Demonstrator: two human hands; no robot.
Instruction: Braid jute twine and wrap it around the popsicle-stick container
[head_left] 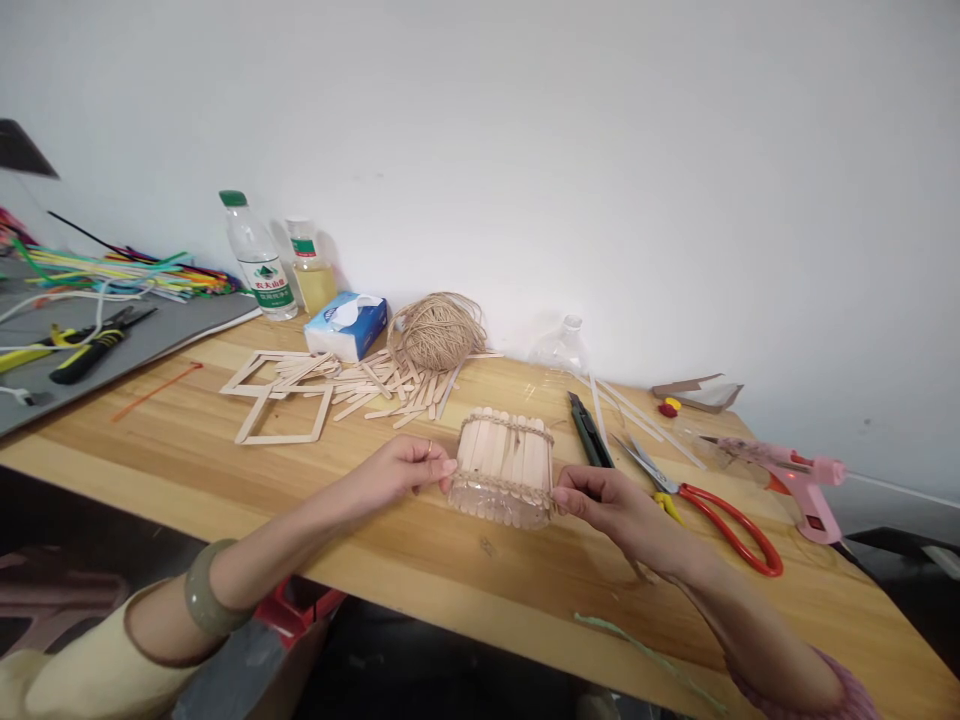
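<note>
Between my two hands is a cup of upright wooden craft sticks, tilted, with its clear plastic end facing me. Braided twine circles it near that end, and a second band runs near the far rim. My left hand pinches the cup's left side at the near band, thumb and forefinger together. On the opposite side, my right hand closes its thumb and fingers at the same band. The fingertips partly cover the grip points, so whether they hold stick or only twine is unclear.
Right of the cup lie a dark utility knife, red-handled scissors and a pink glue gun. Behind are a twine ball, loose craft sticks, a tissue pack and a water bottle. Pliers rest left.
</note>
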